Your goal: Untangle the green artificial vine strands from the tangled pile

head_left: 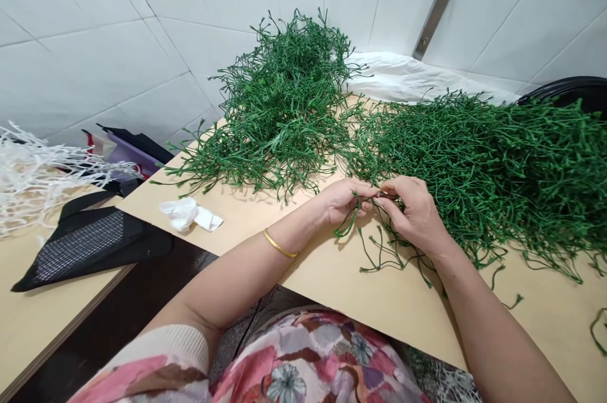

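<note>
My left hand (pixel 345 200) and my right hand (pixel 413 210) meet over the tan table (pixel 341 276), fingertips pinched together on a thin green plastic sprig (pixel 374 245) whose branches trail down toward me. A gold bangle (pixel 279 245) circles my left wrist. Right of my hands lies a wide heap of green plastic sprigs (pixel 497 169), touching my right hand. A second, taller heap of green sprigs (pixel 284 99) rises behind my left hand, apart from it.
A crumpled white tissue (pixel 188 214) lies on the table at left. A lower side table (pixel 28 321) holds a black mesh bag (pixel 90 245) and white plastic sprigs (pixel 38 175). White cloth (pixel 403 77) lies by the tiled wall. A dark round object (pixel 569 90) sits far right.
</note>
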Demonstrator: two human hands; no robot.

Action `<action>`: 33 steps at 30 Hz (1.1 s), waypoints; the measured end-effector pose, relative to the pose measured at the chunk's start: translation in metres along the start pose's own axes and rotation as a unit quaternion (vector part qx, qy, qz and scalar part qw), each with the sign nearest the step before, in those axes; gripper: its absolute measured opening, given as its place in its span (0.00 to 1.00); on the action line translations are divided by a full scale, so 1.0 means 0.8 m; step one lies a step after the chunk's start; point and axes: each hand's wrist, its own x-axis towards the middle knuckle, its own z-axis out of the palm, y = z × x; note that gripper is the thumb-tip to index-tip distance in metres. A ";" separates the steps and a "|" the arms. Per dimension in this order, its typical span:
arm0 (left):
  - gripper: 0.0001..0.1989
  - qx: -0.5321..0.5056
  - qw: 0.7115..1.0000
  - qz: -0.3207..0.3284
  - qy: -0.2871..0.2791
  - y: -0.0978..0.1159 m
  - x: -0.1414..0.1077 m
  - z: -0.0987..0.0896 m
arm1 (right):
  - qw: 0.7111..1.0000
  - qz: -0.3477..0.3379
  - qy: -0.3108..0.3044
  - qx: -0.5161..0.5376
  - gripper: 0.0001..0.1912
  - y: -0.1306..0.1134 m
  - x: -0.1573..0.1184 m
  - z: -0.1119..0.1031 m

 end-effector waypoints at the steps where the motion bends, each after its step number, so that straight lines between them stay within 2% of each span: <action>1: 0.04 -0.006 1.000 -0.005 -0.001 0.000 0.000 0.000 | 1.000 0.002 -0.003 0.006 0.02 0.000 0.001 0.000; 5: 0.06 -0.016 1.000 0.004 -0.018 0.001 0.000 -0.001 | 0.994 0.049 0.011 0.092 0.02 -0.003 0.003 -0.002; 8: 0.05 -0.008 0.999 0.030 -0.026 -0.001 0.001 -0.001 | 0.978 0.106 0.015 0.179 0.04 -0.004 0.003 -0.002; 10: 0.04 -0.011 0.999 0.037 -0.030 -0.003 0.003 -0.001 | 0.972 0.134 0.010 0.194 0.05 -0.005 0.003 -0.001; 12: 0.03 -0.013 0.999 0.042 -0.031 -0.005 0.005 -0.002 | 0.980 0.133 0.011 0.145 0.06 -0.005 0.002 0.002; 14: 0.03 0.001 0.998 0.052 -0.030 -0.006 0.006 -0.002 | 0.994 0.105 0.013 0.031 0.06 -0.005 0.000 0.006; 17: 0.06 0.056 0.995 0.083 -0.020 -0.007 0.006 -0.001 | 0.990 0.066 0.003 -0.122 0.07 -0.006 -0.001 0.012; 20: 0.10 0.125 0.985 0.116 0.007 -0.007 0.005 0.001 | 0.987 0.064 -0.004 -0.149 0.07 -0.006 -0.001 0.014; 22: 0.13 0.161 0.978 0.131 0.023 -0.008 0.003 0.002 | 0.990 0.075 -0.004 -0.115 0.08 -0.006 0.000 0.013; 25: 0.13 0.190 0.970 0.148 0.021 -0.009 0.002 0.002 | 0.992 0.128 -0.006 0.009 0.10 -0.007 0.004 0.008; 29: 0.08 0.174 0.976 0.130 -0.021 -0.006 0.001 0.001 | 0.952 0.215 0.000 0.219 0.12 -0.010 0.009 -0.003; 31: 0.05 0.139 0.982 0.127 -0.021 -0.002 0.002 0.000 | 0.937 0.228 0.028 0.264 0.12 -0.010 0.009 -0.012; 33: 0.02 0.082 0.988 0.134 0.003 0.003 0.005 -0.002 | 0.942 0.235 0.104 0.214 0.11 -0.007 0.007 -0.024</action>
